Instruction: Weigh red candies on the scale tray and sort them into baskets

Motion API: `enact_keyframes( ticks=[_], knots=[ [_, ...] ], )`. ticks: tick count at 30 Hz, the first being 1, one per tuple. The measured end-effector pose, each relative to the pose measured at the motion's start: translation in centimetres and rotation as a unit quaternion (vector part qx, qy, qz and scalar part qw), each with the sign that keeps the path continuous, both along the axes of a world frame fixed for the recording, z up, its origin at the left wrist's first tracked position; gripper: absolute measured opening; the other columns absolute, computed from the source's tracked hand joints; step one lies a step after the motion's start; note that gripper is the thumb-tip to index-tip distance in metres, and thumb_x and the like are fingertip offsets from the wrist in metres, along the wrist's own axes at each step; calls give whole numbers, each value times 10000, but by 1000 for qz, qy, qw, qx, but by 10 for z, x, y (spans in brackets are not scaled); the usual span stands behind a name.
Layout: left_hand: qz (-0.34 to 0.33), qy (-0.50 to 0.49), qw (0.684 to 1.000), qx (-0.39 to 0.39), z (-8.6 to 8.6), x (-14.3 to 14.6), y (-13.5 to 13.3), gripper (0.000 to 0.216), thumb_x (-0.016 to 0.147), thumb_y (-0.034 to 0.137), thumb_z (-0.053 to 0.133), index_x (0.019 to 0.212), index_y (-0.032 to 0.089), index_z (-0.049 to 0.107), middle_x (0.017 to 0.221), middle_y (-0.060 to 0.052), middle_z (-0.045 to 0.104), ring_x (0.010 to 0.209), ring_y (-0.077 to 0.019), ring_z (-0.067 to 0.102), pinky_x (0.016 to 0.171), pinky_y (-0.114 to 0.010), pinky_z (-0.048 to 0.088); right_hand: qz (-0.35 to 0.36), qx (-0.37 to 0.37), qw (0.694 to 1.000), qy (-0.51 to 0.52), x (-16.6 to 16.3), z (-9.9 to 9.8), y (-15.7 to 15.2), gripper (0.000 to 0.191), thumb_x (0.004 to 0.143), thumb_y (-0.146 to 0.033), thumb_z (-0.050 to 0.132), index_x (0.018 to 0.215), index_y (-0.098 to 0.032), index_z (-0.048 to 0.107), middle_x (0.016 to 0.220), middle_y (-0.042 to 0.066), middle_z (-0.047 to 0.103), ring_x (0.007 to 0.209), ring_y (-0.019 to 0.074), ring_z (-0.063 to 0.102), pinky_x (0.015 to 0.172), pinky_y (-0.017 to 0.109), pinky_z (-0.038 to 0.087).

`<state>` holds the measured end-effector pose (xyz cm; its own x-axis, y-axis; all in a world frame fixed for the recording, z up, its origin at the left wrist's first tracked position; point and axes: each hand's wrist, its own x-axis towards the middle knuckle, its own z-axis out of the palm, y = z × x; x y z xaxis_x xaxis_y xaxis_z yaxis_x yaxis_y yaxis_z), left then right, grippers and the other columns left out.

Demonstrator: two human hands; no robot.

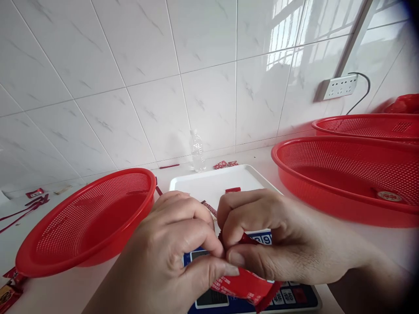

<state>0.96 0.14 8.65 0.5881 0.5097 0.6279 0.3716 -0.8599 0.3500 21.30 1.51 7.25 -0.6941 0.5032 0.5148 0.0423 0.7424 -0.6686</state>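
Observation:
A small red snack packet (244, 285) with white print is pinched between both hands, above the blue keypad of a weighing scale (303, 303). My left hand (183, 244) grips its upper edge with thumb and forefinger. Close beside it, my right hand (262, 235) pinches the same edge, the two thumbs almost meeting. My fingers hide that edge, so I cannot tell whether it is torn. Behind the hands lies the scale's white tray (209, 179), with a small red wrapper piece (233, 189) and a brown printed strip (209, 209) on it.
A red perforated basket (39, 257) stands on the left. Two more are at the right, the nearer red basket (327, 200) holding a round pale item (389, 196). A clear bottle (197, 152) stands by the tiled wall, below a power strip (338, 87). Wrappers (13, 292) lie at lower left.

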Motion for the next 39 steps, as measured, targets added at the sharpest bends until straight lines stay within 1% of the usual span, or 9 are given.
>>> enact_keyframes(
  ticks=[9, 14, 16, 20, 24, 28, 31, 34, 39],
  knots=[
    [13, -25, 1000, -12, -4, -1, -4, 235, 816, 245, 761, 649, 199, 603, 728, 5, 645, 684, -142, 651, 570, -223, 542, 24, -15, 999, 26, 1, 1, 3, 86, 841, -57, 642, 806, -90, 712, 777, 42, 625, 683, 108, 583, 615, 213, 496],
    [16, -24, 999, -30, -5, -2, -3, 192, 770, 127, 768, 671, 207, 624, 738, 24, 646, 709, -130, 643, 559, -190, 521, 22, -32, 999, 31, -1, 2, 4, 107, 853, -154, 718, 770, -86, 711, 754, 39, 622, 670, 107, 580, 605, 210, 494],
    [16, -26, 999, -31, -4, -2, -2, 205, 730, 87, 787, 672, 208, 632, 737, 31, 646, 717, -125, 642, 566, -178, 517, 14, -36, 999, 25, -2, 2, 3, 91, 853, -145, 710, 777, -95, 714, 762, 38, 627, 670, 109, 583, 605, 217, 495],
    [13, -24, 999, -47, 2, -2, -2, 213, 705, 95, 816, 643, 197, 639, 735, 27, 650, 715, -118, 640, 615, -178, 532, 15, -43, 998, 38, -2, -1, 3, 82, 851, -102, 669, 785, -95, 716, 764, 42, 628, 667, 110, 583, 604, 223, 491],
    [-10, -31, 993, -117, 3, -5, -2, 179, 754, 103, 777, 728, 227, 651, 807, 39, 650, 746, -107, 637, 641, -165, 532, 28, -60, 995, 70, -2, 0, 3, 73, 850, -107, 673, 789, -97, 711, 767, 36, 629, 668, 101, 580, 615, 215, 491],
    [-59, -83, 976, -195, 0, -8, -1, 187, 832, 127, 724, 863, 302, 666, 888, 60, 620, 791, -96, 621, 708, -180, 534, 40, -76, 993, 83, 0, 4, 2, 31, 828, -109, 728, 850, -86, 727, 834, 55, 663, 756, 122, 622, 703, 242, 524],
    [-73, -117, 959, -246, -2, -7, 1, 161, 837, 151, 735, 812, 304, 692, 905, 63, 601, 794, -80, 597, 703, -162, 509, 43, -85, 991, 90, 1, 5, 2, 95, 794, -94, 773, 881, -102, 737, 867, 47, 662, 797, 126, 635, 734, 245, 533],
    [-92, -147, 939, -296, -2, -5, 4, 136, 832, 178, 753, 758, 271, 686, 901, 59, 594, 793, -76, 586, 708, -169, 494, 36, -90, 990, 103, 0, 4, 2, 97, 791, -93, 780, 876, -120, 743, 849, 27, 649, 769, 104, 621, 714, 218, 527],
    [-135, -179, 916, -331, -4, -3, 7, 215, 815, 105, 742, 696, 222, 607, 915, 63, 587, 842, -81, 573, 769, -183, 484, 32, -98, 988, 115, -2, 5, 2, 96, 782, -92, 789, 865, -124, 754, 823, 13, 638, 739, 88, 605, 685, 190, 514]
  ],
)
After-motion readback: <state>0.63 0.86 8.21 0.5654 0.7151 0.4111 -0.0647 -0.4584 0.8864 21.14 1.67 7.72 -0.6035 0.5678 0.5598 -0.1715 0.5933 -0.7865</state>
